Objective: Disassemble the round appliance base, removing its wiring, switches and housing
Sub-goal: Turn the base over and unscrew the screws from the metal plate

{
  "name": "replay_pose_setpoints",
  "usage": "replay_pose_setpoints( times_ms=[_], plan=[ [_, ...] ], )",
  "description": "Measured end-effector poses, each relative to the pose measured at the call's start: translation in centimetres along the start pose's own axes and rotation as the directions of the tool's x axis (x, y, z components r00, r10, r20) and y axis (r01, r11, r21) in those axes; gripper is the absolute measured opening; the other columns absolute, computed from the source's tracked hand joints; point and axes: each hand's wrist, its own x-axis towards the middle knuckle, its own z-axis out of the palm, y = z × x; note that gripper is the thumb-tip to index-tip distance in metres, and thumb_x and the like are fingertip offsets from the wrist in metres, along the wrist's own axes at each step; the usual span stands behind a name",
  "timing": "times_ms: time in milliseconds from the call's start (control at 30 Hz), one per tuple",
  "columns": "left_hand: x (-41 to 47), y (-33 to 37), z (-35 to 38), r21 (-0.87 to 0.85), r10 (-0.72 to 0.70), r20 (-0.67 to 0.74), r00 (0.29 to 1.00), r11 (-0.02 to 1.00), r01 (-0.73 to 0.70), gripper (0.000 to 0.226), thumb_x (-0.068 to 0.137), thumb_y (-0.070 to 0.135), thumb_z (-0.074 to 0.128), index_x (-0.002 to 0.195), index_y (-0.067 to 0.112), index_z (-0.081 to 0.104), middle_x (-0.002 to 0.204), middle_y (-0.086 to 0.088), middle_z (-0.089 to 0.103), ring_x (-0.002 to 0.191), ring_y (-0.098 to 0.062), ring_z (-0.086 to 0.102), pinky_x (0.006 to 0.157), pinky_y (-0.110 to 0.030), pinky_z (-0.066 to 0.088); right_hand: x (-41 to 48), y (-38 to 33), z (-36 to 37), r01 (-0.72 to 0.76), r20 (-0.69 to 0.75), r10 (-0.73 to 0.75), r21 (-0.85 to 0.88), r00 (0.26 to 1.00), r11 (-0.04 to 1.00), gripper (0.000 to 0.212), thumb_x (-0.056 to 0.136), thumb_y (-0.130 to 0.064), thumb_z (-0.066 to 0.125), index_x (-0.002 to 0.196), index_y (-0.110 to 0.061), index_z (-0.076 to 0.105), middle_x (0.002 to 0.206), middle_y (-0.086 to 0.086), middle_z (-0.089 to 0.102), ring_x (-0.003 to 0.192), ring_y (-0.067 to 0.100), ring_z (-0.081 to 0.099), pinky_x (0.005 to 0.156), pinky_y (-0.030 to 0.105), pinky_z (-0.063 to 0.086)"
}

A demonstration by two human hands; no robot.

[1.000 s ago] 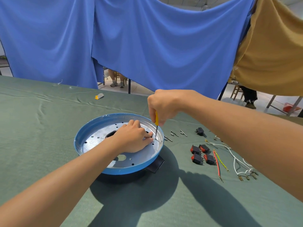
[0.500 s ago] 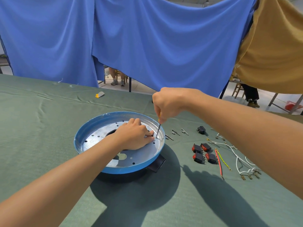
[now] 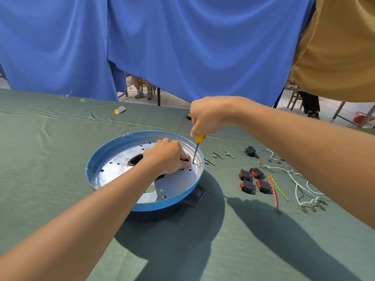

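Two bare hands are working over a round blue-rimmed base [image 3: 113, 146], which is sitting near the middle of a cloth-covered counter [image 3: 50, 199]. The right hand [image 3: 209, 116] is gripping a yellow-handled screwdriver [image 3: 196, 152] almost upright, its tip touching the silver plate [image 3: 117, 171] inside the base, close to the rim on the side facing the counter's right edge. The left hand [image 3: 168, 157] is resting on that plate with bent fingers just beside the tip; whether it is pinching anything cannot be told. Toward the right edge, four red-and-black switches [image 3: 253, 180], loose wires [image 3: 300, 185] and a few small metal bits [image 3: 218, 155] are lying apart from the base. Under downward pressure the tip is likely risking a slip, jabbing the nearby left fingers or scratching the plate. The base could also be sliding on the cloth.
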Motion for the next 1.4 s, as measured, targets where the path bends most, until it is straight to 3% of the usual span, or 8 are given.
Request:
replay_pose_setpoints(
  times_ms=[367,500,567,833,967,1067,1133,1400],
  plan=[
    [0.2,-0.3,0.2,-0.022,0.010,0.018,1.000,1.000,-0.009,0.035,0.088,0.052,0.062,0.119,0.036,0.068,0.123,-0.006,0.061,0.110,-0.029,0.050,0.096,-0.049,0.047,-0.2,0.8,-0.5,0.172,0.065,-0.176,0.067,0.982,0.983,0.005,0.088,-0.027,0.067,0.085,-0.028,0.071,0.081,-0.013,0.064,0.081,0.010,0.059,0.060,0.020,0.043],
    [0.3,-0.2,0.0,-0.031,0.002,0.033,0.999,1.000,-0.001,0.037,0.087,0.051,0.063,0.120,0.034,0.068,0.123,-0.005,0.060,0.111,-0.029,0.050,0.096,-0.048,0.047,0.0,0.9,-0.4,0.004,0.171,-0.010,0.033,0.985,0.999,0.050,0.095,-0.051,0.050,0.070,-0.010,0.064,0.064,0.004,0.053,0.052,0.023,0.046,0.053,0.026,0.041],
    [0.2,-0.2,-0.1,-0.027,-0.004,0.036,0.999,1.000,0.005,0.039,0.087,0.052,0.063,0.121,0.033,0.068,0.123,-0.006,0.059,0.111,-0.029,0.050,0.096,-0.049,0.047,0.1,0.8,-0.2,-0.030,0.166,0.028,0.005,0.986,1.000,0.049,0.098,-0.044,0.047,0.069,-0.010,0.068,0.060,0.001,0.051,0.049,0.019,0.041,0.049,0.025,0.037],
    [0.1,-0.1,-0.2,-0.033,0.017,0.032,0.999,0.999,-0.016,0.031,0.087,0.051,0.064,0.115,0.038,0.070,0.118,-0.007,0.061,0.110,-0.031,0.049,0.096,-0.049,0.045,-0.4,0.5,-0.9,0.121,0.035,-0.120,-0.036,0.992,0.992,0.019,0.082,-0.033,0.075,0.095,-0.018,0.075,0.082,0.000,0.066,0.085,0.023,0.063,0.065,0.026,0.049],
    [0.1,-0.1,-0.2,-0.030,0.023,0.034,0.999,0.999,-0.022,0.033,0.088,0.050,0.063,0.118,0.036,0.069,0.119,-0.007,0.061,0.108,-0.031,0.049,0.095,-0.050,0.046,0.1,0.6,-0.8,0.129,0.065,-0.129,-0.004,0.990,0.992,0.015,0.082,-0.032,0.074,0.090,-0.020,0.072,0.078,-0.002,0.063,0.078,0.022,0.060,0.064,0.029,0.050],
    [0.1,-0.2,-0.2,-0.029,0.024,0.039,0.999,0.999,-0.023,0.033,0.088,0.050,0.062,0.118,0.037,0.069,0.118,-0.008,0.061,0.109,-0.031,0.049,0.096,-0.050,0.045,0.4,0.5,-0.5,0.023,0.127,-0.022,-0.009,0.992,1.000,0.045,0.088,-0.052,0.061,0.079,-0.009,0.070,0.054,-0.001,0.051,0.046,0.019,0.045,0.048,0.024,0.039],
    [0.1,-0.3,-0.2,-0.033,0.024,0.033,0.999,0.999,-0.023,0.034,0.088,0.050,0.062,0.119,0.036,0.068,0.119,-0.008,0.061,0.110,-0.031,0.050,0.096,-0.050,0.046,0.5,0.4,-0.4,-0.038,0.152,0.038,-0.003,0.988,0.999,0.052,0.095,-0.050,0.050,0.069,-0.009,0.068,0.050,-0.002,0.049,0.037,0.016,0.036,0.043,0.021,0.033],
    [0.4,-0.5,0.0,-0.037,0.028,0.028,0.999,0.999,-0.027,0.031,0.088,0.051,0.063,0.115,0.038,0.070,0.119,-0.006,0.062,0.110,-0.031,0.050,0.097,-0.049,0.044,-0.6,0.5,-0.3,0.119,0.099,-0.101,-0.200,0.990,0.973,0.033,0.093,-0.037,0.060,0.066,-0.019,0.063,0.063,-0.002,0.057,0.063,0.017,0.052,0.049,0.024,0.033]
  ],
)
